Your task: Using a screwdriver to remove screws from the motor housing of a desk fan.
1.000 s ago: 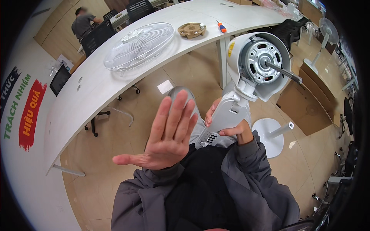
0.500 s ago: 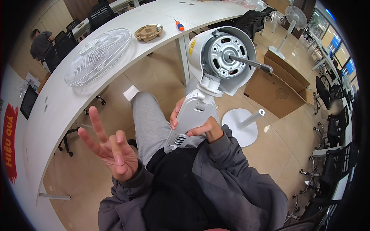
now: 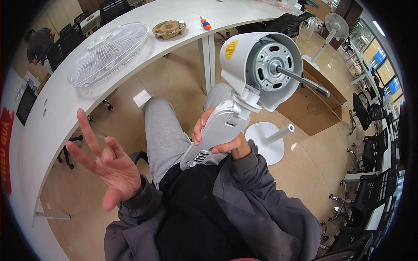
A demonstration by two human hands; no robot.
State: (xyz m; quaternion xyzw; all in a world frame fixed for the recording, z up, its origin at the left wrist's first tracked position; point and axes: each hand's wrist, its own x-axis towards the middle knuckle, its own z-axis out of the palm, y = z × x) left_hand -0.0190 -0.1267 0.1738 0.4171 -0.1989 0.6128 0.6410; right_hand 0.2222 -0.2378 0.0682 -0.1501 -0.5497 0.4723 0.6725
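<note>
My right hand [image 3: 228, 142] is wrapped round the white control panel of a fan body [image 3: 213, 130], just above my lap. At the body's upper end, the motor [image 3: 272, 65] shows bare inside its white housing, and a metal shaft [image 3: 307, 81] sticks out to the right. The body leans, with its row of buttons at the lower end near my waist. Off to the left, my left hand [image 3: 109, 167] is raised with the palm up and holds nothing. Two of its fingers stretch out, another is bent, and the thumb is spread away.
On the curved white table [image 3: 174, 48] lie a white fan cage [image 3: 111, 52], a brown moulded pulp piece [image 3: 169, 29] and an orange-blue screwdriver [image 3: 205, 23]. A round white stand base [image 3: 265, 141] and an open cardboard box [image 3: 311, 108] are on the floor at right. Another person [image 3: 41, 48] bends far left.
My left hand has shifted left, and its thumb has moved away from the bent finger. The fan's motor end has swung a little to the right, with my right hand still holding the body.
</note>
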